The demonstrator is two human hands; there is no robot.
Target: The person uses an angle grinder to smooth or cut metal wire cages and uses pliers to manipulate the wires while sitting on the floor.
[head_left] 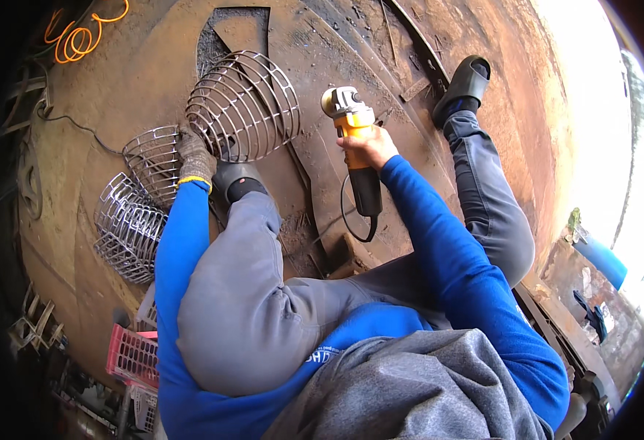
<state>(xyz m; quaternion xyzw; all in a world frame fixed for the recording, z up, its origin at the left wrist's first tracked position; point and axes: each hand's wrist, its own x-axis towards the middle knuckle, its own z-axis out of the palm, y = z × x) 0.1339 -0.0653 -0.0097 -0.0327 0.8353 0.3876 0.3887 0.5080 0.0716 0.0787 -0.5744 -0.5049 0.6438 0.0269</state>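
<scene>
My left hand (196,155), in a grey-brown knit glove with a yellow cuff, is closed on the rim of a round metal wire basket (243,103). That basket is tilted on its side above the floor, beside my left shoe (235,176). In my bare right hand (372,147) is a yellow and black angle grinder (352,117), its disc end pointing away from me. A gap separates the grinder from the basket. To the left of my gloved hand lie a second wire basket (149,158) and a stack of shinier wire baskets (130,233).
A black power cord (345,209) loops below the grinder. An orange coiled hose (80,40) lies at the far left. Pink and white plastic crates (133,356) stand at the near left. Metal sheets and a long bar (418,40) cover parts of the dirty brown floor.
</scene>
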